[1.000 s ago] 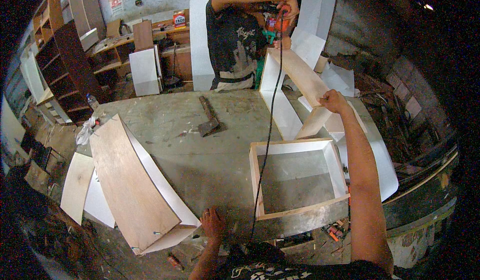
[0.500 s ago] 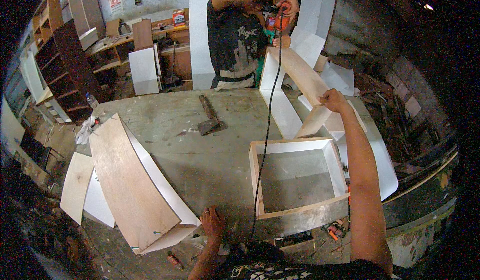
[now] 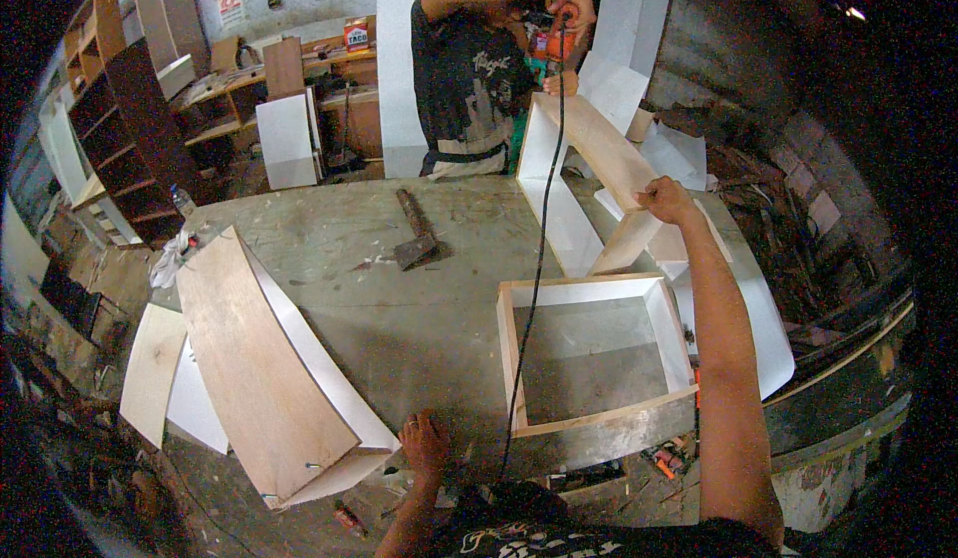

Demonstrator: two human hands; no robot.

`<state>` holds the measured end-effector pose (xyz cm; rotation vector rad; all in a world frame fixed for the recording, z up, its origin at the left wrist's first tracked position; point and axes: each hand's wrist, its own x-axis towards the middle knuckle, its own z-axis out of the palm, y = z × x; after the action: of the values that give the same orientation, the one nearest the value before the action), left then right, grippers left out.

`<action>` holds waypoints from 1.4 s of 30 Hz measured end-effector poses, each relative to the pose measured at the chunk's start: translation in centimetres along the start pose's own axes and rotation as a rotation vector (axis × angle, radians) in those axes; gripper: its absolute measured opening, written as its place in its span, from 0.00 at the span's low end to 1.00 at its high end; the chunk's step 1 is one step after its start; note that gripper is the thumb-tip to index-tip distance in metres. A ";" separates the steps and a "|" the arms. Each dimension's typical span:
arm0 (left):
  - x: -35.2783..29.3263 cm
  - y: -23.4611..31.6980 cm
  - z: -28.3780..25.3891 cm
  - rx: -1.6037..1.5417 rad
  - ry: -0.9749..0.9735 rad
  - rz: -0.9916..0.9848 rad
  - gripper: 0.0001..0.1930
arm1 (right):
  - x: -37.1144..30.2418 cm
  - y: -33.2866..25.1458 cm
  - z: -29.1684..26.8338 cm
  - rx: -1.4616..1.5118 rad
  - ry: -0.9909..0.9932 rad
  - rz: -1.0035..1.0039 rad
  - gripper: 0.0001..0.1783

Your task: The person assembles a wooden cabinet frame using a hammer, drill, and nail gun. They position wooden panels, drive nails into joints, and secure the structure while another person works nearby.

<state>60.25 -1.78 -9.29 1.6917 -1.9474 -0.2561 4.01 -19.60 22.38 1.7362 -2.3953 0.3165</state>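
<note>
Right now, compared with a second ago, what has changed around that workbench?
Nothing has clearly moved, and nothing was taken hold of or let go. The right hand stays on the far wooden frame, the left hand at the workbench edge, and a co-worker's raised hand on the red power tool. The hammer and the near frame lie as before.

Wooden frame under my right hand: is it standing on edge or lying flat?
On edge: the wooden frame has one long board raised above the table, the right hand at its corner.
</note>
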 end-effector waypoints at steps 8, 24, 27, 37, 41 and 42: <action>0.0 -0.3 0.0 0.006 0.028 0.025 0.18 | 0.6 0.9 0.6 -0.109 -0.089 -0.064 0.31; -3.9 -5.6 4.3 0.214 -0.099 -0.013 0.32 | 0.5 -2.3 2.7 -0.047 -0.104 -0.067 0.35; -1.7 -3.9 5.2 0.312 -0.089 0.095 0.25 | 0.4 0.4 2.1 -0.207 -0.115 -0.242 0.39; 4.1 1.1 3.0 -0.155 0.060 -0.142 0.14 | 1.2 3.6 -4.2 0.124 -0.409 -0.240 0.29; 4.2 1.4 3.6 0.005 0.150 -0.039 0.18 | 3.1 4.0 -4.8 0.127 -0.541 -0.081 0.25; 4.2 1.5 4.0 0.007 0.111 -0.060 0.19 | 3.4 4.3 -4.7 0.155 -0.592 -0.058 0.24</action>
<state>56.67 -6.35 -10.82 1.7333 -1.8208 -0.1738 -1.06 -20.16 27.51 2.2157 -2.7561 -0.0343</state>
